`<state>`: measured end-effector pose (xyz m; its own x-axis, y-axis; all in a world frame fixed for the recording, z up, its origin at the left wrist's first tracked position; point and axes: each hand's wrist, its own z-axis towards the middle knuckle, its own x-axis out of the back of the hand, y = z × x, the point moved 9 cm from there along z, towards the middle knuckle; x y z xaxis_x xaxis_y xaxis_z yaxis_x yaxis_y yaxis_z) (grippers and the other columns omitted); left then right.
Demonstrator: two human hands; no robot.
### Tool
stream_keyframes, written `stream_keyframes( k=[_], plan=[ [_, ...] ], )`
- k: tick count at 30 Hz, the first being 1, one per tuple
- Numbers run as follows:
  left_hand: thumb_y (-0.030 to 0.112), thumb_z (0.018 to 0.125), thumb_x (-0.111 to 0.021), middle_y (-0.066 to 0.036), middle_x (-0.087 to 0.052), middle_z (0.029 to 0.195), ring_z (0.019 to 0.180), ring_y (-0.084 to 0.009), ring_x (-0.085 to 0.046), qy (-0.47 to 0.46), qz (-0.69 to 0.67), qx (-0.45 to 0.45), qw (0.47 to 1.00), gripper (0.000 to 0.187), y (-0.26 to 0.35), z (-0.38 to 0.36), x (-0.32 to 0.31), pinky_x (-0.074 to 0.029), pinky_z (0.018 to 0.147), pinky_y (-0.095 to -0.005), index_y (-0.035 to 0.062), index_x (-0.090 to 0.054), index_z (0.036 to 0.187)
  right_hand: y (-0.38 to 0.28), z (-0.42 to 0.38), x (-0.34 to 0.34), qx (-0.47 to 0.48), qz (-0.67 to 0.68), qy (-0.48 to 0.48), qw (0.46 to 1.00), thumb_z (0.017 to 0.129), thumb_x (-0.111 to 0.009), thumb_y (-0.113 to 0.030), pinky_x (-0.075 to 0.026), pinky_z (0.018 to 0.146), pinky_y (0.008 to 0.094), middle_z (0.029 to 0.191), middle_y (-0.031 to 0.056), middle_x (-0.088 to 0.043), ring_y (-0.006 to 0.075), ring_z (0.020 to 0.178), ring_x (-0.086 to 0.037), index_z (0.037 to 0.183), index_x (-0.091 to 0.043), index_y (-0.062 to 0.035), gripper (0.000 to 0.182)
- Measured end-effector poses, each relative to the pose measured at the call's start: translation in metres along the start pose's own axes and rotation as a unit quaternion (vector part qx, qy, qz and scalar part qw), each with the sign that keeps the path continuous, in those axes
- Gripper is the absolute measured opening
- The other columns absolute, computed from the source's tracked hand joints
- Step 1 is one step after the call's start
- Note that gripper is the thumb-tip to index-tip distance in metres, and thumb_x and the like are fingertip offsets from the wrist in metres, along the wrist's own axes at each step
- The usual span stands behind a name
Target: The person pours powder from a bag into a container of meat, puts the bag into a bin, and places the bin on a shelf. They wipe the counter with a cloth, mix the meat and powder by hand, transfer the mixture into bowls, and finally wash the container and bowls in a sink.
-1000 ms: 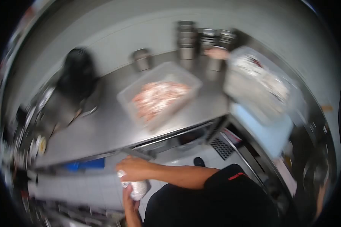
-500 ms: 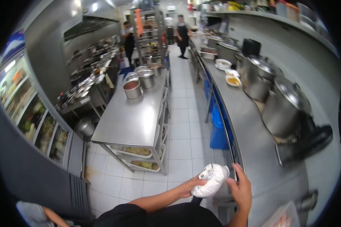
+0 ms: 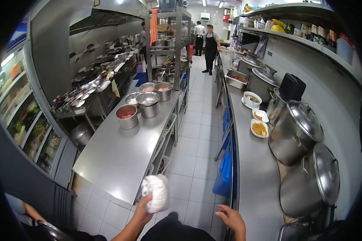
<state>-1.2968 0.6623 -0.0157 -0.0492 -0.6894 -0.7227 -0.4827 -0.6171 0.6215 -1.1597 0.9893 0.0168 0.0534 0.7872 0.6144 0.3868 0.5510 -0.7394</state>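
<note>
A rounded white bundle [image 3: 156,195], apparently in crinkled plastic with dark print, is gripped in my left hand [image 3: 142,211] close to the front corner of the middle steel table [image 3: 104,166]. Its contents cannot be made out. My right hand [image 3: 232,219] hangs by the edge of the right-hand counter [image 3: 255,180], loosely curled with fingers apart and nothing in it. The bundle and my right hand are well separated.
Steel pots [image 3: 127,116] stand on the middle table. Large lidded stockpots [image 3: 309,188] and white food bowls [image 3: 259,129] line the right counter. Blue containers [image 3: 223,176] sit beneath it. A person in an apron [image 3: 210,50] stands down the tiled aisle [image 3: 191,140]. Another person's arm [image 3: 34,211] shows lower left.
The view has shifted forward along the aisle. My left hand has carried the bundle left, toward the middle table, while my right hand has come away from beside it.
</note>
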Motion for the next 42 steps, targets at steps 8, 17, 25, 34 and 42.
stream_keyframes(
  k=[8, 17, 25, 34, 42],
  plan=[
    [0.039, 0.083, -0.065, -0.014, -0.057, 0.129, 0.117, -0.0319, -0.056, 0.073, 0.003, 0.047, 0.996, 0.071, 0.032, 0.169, -0.007, -0.045, 0.099, -0.0529, 0.0067, -0.04, 0.141, 0.086, 0.224, -0.052, -0.056, -0.063, -0.072, 0.994, 0.089, -0.061, -0.046, -0.05, 0.091, 0.0396, 0.115, 0.0201, -0.066, 0.0352, 0.107, -0.063, 0.122, -0.062, -0.0042, 0.054],
    [0.031, 0.093, -0.06, -0.011, -0.058, 0.127, 0.117, -0.022, -0.057, -0.099, 0.007, 0.037, 0.994, 0.057, 0.1, 0.417, -0.157, -0.043, 0.103, -0.0384, -0.0012, -0.044, 0.136, 0.265, 0.309, -0.1, -0.34, 0.035, -0.106, 0.934, 0.092, -0.058, -0.043, -0.047, 0.093, 0.0393, 0.114, 0.019, -0.066, 0.0301, 0.108, -0.063, 0.118, -0.065, -0.0045, 0.047],
    [0.035, 0.089, -0.065, -0.011, -0.059, 0.127, 0.115, -0.0228, -0.059, -0.119, 0.012, 0.089, 0.989, 0.06, 0.068, 0.614, -0.226, -0.045, 0.103, -0.042, 0.0021, -0.046, 0.135, 0.196, 0.523, -0.021, -0.239, 0.15, -0.041, 0.958, 0.096, -0.054, -0.04, -0.044, 0.096, 0.038, 0.12, 0.0181, -0.062, 0.0283, 0.112, -0.059, 0.122, -0.061, -0.0023, 0.046],
    [0.029, 0.09, -0.064, -0.011, -0.057, 0.13, 0.118, -0.023, -0.056, -0.065, -0.009, -0.023, 0.998, 0.06, 0.139, 0.821, -0.331, -0.042, 0.105, -0.0393, 0.0018, -0.042, 0.139, 0.102, 0.743, 0.096, -0.146, 0.218, -0.057, 0.963, 0.1, -0.048, -0.036, -0.041, 0.1, 0.0365, 0.127, 0.017, -0.058, 0.0262, 0.118, -0.055, 0.127, -0.056, 0.0001, 0.045],
    [0.033, 0.088, -0.064, -0.01, -0.059, 0.126, 0.117, -0.0262, -0.057, -0.104, -0.019, -0.069, 0.992, 0.057, 0.186, 1.071, -0.424, -0.045, 0.102, -0.0475, 0.0058, -0.046, 0.135, 0.111, 0.933, 0.121, -0.092, 0.178, -0.033, 0.979, 0.097, -0.052, -0.038, -0.048, 0.086, 0.0352, 0.103, 0.0167, -0.067, 0.0263, 0.1, -0.064, 0.115, -0.064, -0.001, 0.043]
  ],
)
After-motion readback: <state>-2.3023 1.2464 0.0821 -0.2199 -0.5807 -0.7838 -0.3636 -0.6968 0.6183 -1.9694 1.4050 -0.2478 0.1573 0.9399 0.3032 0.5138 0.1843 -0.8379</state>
